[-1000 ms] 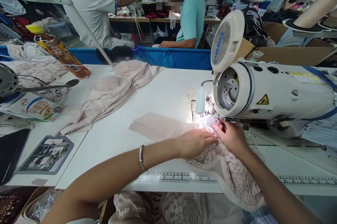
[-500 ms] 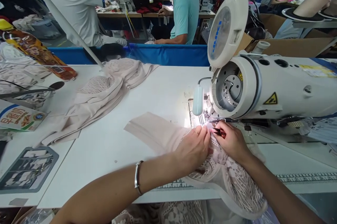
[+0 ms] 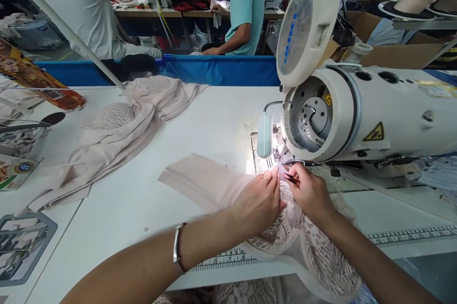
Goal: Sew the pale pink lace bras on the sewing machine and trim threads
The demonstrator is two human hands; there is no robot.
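My left hand [image 3: 259,204] is closed, its fingertips pinching the edge of a pale pink lace garment [image 3: 307,247] just in front of the needle area. A ring and a silver bangle are on this arm. My right hand [image 3: 310,193] is curled around small thread snips [image 3: 291,178] with dark blades and reddish handles. Their tips point left, close to my left fingertips and the fabric. From under my left hand a flat fabric panel [image 3: 200,177] spreads leftward over the table, while the lace part hangs over the front edge. The sewing machine [image 3: 374,113] stands right behind both hands, its round end cover open.
A small lamp [image 3: 264,136] lights the needle area. A pile of similar garments [image 3: 121,125] lies at left, near a bottle [image 3: 43,77] and a grey-framed tray [image 3: 26,247]. A measuring scale [image 3: 228,260] runs along the front edge. Two co-workers sit beyond the blue cloth trough [image 3: 221,69].
The view has turned slightly to the right, so the things at left sit farther left. Both hands stay at the fabric; the snips have tilted a little.
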